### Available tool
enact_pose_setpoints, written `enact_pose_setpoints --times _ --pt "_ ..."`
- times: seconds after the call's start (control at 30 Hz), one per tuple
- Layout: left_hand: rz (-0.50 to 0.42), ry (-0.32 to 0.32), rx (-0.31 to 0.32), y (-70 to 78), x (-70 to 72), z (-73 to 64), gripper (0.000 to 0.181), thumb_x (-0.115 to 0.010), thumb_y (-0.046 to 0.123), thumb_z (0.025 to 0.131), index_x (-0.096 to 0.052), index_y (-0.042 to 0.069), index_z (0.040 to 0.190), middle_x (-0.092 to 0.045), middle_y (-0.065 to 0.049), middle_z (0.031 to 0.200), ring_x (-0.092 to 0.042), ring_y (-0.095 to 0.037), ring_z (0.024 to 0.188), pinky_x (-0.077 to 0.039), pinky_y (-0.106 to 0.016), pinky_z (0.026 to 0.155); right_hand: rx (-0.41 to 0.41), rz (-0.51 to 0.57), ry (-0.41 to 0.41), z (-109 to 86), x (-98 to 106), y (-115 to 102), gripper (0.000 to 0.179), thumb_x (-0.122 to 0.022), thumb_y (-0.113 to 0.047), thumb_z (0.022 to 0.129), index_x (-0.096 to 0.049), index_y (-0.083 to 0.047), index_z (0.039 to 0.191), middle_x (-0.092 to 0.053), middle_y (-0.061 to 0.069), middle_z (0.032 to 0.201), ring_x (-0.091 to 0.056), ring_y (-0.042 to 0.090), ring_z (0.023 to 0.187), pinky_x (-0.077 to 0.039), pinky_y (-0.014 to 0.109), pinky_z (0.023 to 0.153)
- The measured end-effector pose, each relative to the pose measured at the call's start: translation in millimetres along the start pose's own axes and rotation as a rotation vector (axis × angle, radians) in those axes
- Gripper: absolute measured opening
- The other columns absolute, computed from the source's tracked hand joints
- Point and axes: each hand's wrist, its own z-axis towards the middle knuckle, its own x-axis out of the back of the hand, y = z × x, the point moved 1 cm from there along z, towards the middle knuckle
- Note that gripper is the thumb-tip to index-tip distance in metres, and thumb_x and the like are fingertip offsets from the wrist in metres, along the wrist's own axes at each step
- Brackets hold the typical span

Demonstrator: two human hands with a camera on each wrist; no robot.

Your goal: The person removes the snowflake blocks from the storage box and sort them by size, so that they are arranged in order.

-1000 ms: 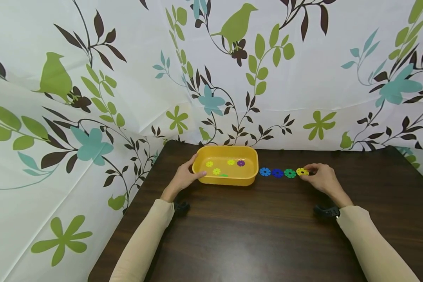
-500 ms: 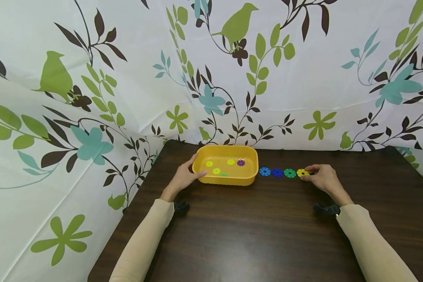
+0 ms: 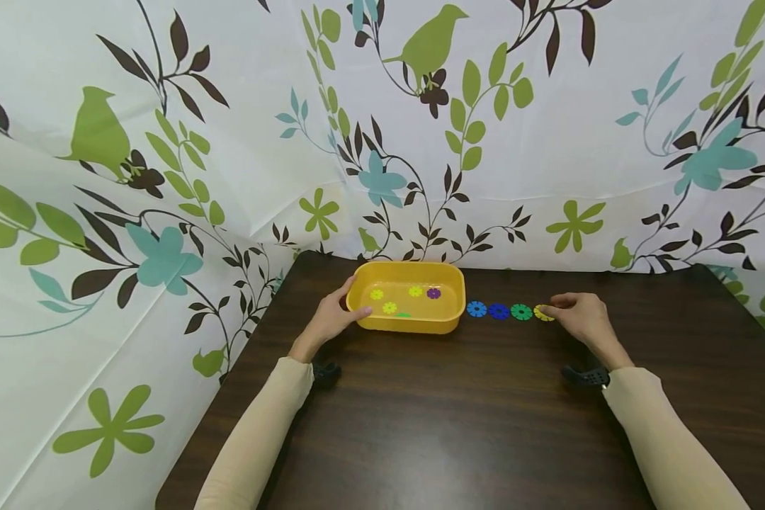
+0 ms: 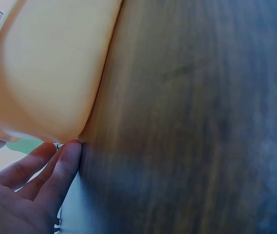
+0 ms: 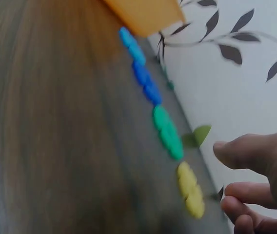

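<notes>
My left hand (image 3: 329, 320) grips the left end of a yellow plastic tub (image 3: 408, 324), its thumb over the rim; the left wrist view shows fingertips against the tub's outer wall (image 4: 50, 73). Flower-shaped discs lie in a row right of the tub: light blue (image 3: 477, 309), dark blue (image 3: 499, 312), green (image 3: 520, 312) and yellow (image 3: 541, 313). My right hand (image 3: 583, 317) hovers by the yellow disc, partly covering it in the head view. In the right wrist view its thumb and fingers (image 5: 248, 192) are apart, holding nothing, and the yellow disc (image 5: 190, 191) lies free.
Inside the tub are several yellow discs (image 3: 416, 291), a purple disc (image 3: 433, 293) and a partly hidden green one (image 3: 404, 315). The dark wooden table (image 3: 421, 418) ends at a patterned curtain (image 3: 242, 170) behind and to the left.
My right hand has let go of the yellow disc, which stays at the row's right end, and its fingers have lifted slightly. The left hand and tub look unmoved.
</notes>
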Motion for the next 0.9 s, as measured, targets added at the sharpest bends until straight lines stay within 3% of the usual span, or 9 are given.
enact_pose_setpoints --times 0.17,0.3,0.53,0.7,0.9 --pt "0.001 -0.001 0.014 -0.5 0.0 0.5 0.1 -0.08 0.05 0.098 -0.025 0.022 0.176 -0.028 -0.008 0.183 -0.032 -0.038 0.168 -0.023 -0.065 0.136 0.091 0.013 0.075 0.1 3 -22 0.058 -0.077 -0.041 0.102 -0.071 0.007 0.135 -0.075 0.032 0.127 -0.071 0.043 0.109 -0.053 0.026 0.07" --pt "0.0 -0.002 0.023 -0.3 -0.3 0.6 0.099 -0.081 0.049 0.097 -0.026 0.022 0.175 -0.029 -0.007 0.183 -0.032 -0.038 0.168 -0.023 -0.065 0.136 0.2 -0.007 0.071 2.3 2 -49 0.051 -0.081 -0.033 0.1 -0.073 0.005 0.134 -0.078 0.027 0.117 -0.072 0.037 0.1 -0.052 0.025 0.068" --pt "-0.005 0.005 0.006 0.5 -0.8 0.3 0.098 -0.081 0.046 0.098 -0.026 0.022 0.175 -0.031 -0.01 0.181 -0.033 -0.04 0.167 -0.023 -0.066 0.136 0.343 -0.065 -0.117 11.5 -21 -110 0.044 -0.081 -0.026 0.099 -0.074 0.001 0.135 -0.078 0.022 0.117 -0.07 0.031 0.1 -0.057 0.036 0.082" --pt "0.0 0.0 -0.006 -1.3 -1.0 -0.2 0.1 -0.081 0.047 0.097 -0.025 0.02 0.175 -0.032 -0.012 0.181 -0.033 -0.04 0.167 -0.024 -0.066 0.136 0.426 -0.079 -0.247 19.3 -51 -148 0.041 -0.081 -0.019 0.098 -0.075 0.001 0.134 -0.077 0.017 0.111 -0.066 0.026 0.095 -0.056 0.036 0.082" --pt "0.008 0.001 -0.029 -2.1 0.3 1.5 0.1 -0.081 0.048 0.097 -0.025 0.021 0.175 -0.031 -0.011 0.181 -0.033 -0.039 0.167 -0.025 -0.065 0.136 0.487 -0.108 -0.425 27.6 -82 -180 0.043 -0.081 -0.016 0.098 -0.074 -0.001 0.137 -0.079 0.018 0.122 -0.069 0.03 0.108 -0.061 0.044 0.094"
